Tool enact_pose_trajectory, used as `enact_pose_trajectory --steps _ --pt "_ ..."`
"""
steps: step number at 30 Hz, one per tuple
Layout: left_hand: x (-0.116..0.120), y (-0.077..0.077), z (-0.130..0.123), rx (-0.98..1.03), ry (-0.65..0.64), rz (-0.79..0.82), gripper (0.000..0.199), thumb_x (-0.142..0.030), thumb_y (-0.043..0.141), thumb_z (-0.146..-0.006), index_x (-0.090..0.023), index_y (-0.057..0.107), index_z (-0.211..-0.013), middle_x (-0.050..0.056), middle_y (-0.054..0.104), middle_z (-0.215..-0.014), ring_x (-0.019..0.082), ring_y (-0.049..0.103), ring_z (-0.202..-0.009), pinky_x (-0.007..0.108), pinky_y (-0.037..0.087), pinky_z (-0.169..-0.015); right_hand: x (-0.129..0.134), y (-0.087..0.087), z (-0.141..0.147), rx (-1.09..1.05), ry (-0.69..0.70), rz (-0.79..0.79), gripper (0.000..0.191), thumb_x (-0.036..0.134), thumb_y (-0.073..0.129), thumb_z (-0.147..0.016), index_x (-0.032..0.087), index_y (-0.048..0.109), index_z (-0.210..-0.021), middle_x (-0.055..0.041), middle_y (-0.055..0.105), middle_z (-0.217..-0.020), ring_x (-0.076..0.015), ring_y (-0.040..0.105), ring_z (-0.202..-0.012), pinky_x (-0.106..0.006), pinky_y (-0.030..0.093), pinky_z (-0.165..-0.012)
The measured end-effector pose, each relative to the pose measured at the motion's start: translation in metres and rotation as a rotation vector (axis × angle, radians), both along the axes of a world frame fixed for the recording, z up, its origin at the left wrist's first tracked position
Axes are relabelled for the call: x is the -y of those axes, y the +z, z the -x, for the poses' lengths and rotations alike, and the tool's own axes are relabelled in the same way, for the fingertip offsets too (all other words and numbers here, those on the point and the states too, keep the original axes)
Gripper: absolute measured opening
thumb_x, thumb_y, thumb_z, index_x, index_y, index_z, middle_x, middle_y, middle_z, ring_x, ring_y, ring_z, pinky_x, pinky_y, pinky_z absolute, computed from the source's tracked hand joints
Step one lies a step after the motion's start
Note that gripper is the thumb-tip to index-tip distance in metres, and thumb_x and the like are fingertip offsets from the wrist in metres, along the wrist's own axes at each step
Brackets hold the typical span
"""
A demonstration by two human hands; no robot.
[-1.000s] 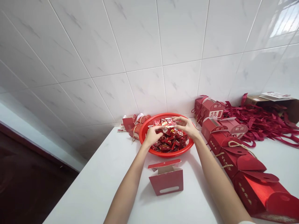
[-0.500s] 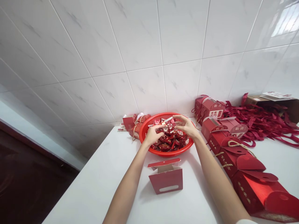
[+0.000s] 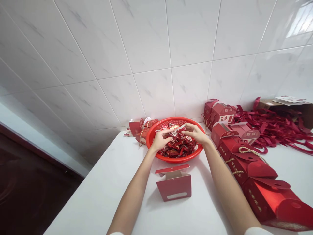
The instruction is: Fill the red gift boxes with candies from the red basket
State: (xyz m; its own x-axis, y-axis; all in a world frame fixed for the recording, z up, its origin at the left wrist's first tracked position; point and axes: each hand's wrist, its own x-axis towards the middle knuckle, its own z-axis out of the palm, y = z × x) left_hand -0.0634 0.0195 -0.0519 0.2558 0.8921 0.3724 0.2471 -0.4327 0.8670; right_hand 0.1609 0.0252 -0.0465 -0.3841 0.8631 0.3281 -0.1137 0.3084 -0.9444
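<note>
A round red plastic basket [image 3: 178,160] full of red wrapped candies [image 3: 179,147] stands against the wall. Over its left part, my left hand [image 3: 161,140] pinches a red wrapped candy with white lettering [image 3: 174,133]. My right hand [image 3: 195,133] is over the basket's right part, its fingers closed on a red wrapped candy beside the other one. Exactly where one wrapper ends and the other begins is unclear. In front of the basket a small red carton [image 3: 174,187] stands upright on the white table [image 3: 110,182], its top flap raised.
Several red gift boxes [image 3: 264,192] with cords line the right side. Behind them lie a heap of red ribbons [image 3: 276,127] and a cardboard box [image 3: 306,112]. Small red packages [image 3: 141,135] sit left of the basket. The tiled wall [image 3: 154,88] rises behind.
The wrapped candies between my hands have tilted flatter and sunk slightly. The fingers of my right hand have moved a little lower. The carton has not moved on the table.
</note>
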Motion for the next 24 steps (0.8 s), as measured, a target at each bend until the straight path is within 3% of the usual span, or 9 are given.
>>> enact_pose_trajectory --steps 6,10,13,15,19,21,24 --pt "-0.002 -0.003 -0.001 0.012 -0.018 0.005 0.044 -0.012 0.070 -0.073 -0.020 0.074 -0.116 0.009 0.072 -0.125 0.025 0.070 -0.111 0.040 0.055 -0.099 0.004 0.003 0.000 0.064 0.074 -0.005 0.026 0.040 0.079 -0.073 0.020 0.067 -0.086 -0.0027 0.070 -0.091 -0.0190 0.063 -0.087 -0.032 0.049 -0.082" --pt "-0.009 -0.006 0.000 -0.043 0.217 0.006 0.040 -0.005 0.061 -0.073 -0.017 0.075 -0.108 0.011 0.075 -0.118 0.023 0.073 -0.101 0.037 0.057 -0.094 -0.002 -0.001 0.001 -0.020 -0.070 0.030 0.025 0.040 0.077 -0.071 0.021 0.064 -0.081 -0.0002 0.066 -0.083 -0.0164 0.059 -0.076 -0.030 0.048 -0.071" --pt "-0.006 -0.004 0.000 -0.236 0.377 -0.026 0.029 -0.007 0.060 -0.074 -0.017 0.077 -0.094 0.009 0.078 -0.103 0.021 0.073 -0.094 0.033 0.055 -0.091 -0.008 -0.005 0.001 -0.072 -0.159 0.056 0.025 0.039 0.076 -0.069 0.021 0.062 -0.080 0.0011 0.065 -0.081 -0.0153 0.058 -0.074 -0.028 0.047 -0.068" --pt "0.000 0.000 -0.001 -0.454 0.317 0.033 0.020 -0.012 0.062 -0.073 -0.018 0.078 -0.082 0.005 0.079 -0.088 0.020 0.072 -0.084 0.028 0.055 -0.081 -0.010 -0.007 0.001 -0.067 -0.190 0.053 0.024 0.038 0.074 -0.068 0.021 0.061 -0.079 0.0016 0.064 -0.080 -0.0151 0.058 -0.076 -0.027 0.047 -0.071" --pt "0.009 0.004 -0.003 -0.836 -0.074 0.254 0.010 -0.027 0.070 -0.069 -0.021 0.075 -0.063 0.001 0.074 -0.065 0.019 0.067 -0.065 0.024 0.047 -0.061 -0.012 -0.010 0.002 -0.066 -0.224 0.066 0.022 0.039 0.071 -0.069 0.022 0.059 -0.078 0.0020 0.062 -0.079 -0.0152 0.058 -0.077 -0.027 0.049 -0.071" --pt "0.008 0.003 -0.004 -0.868 -0.175 0.286 0.014 -0.035 0.074 -0.065 -0.021 0.077 -0.067 0.001 0.075 -0.068 0.021 0.067 -0.067 0.025 0.045 -0.059 -0.012 -0.011 0.002 -0.082 -0.231 0.087 0.022 0.039 0.069 -0.069 0.022 0.058 -0.078 0.0017 0.061 -0.078 -0.0156 0.058 -0.076 -0.027 0.050 -0.068" --pt "0.002 0.000 -0.003 -0.873 -0.160 0.276 0.041 -0.039 0.081 -0.053 -0.022 0.080 -0.091 0.006 0.079 -0.090 0.027 0.071 -0.082 0.027 0.048 -0.066 -0.013 -0.011 0.001 -0.076 -0.252 0.096 0.020 0.037 0.068 -0.069 0.022 0.058 -0.078 0.0010 0.061 -0.078 -0.0160 0.058 -0.076 -0.026 0.050 -0.064"
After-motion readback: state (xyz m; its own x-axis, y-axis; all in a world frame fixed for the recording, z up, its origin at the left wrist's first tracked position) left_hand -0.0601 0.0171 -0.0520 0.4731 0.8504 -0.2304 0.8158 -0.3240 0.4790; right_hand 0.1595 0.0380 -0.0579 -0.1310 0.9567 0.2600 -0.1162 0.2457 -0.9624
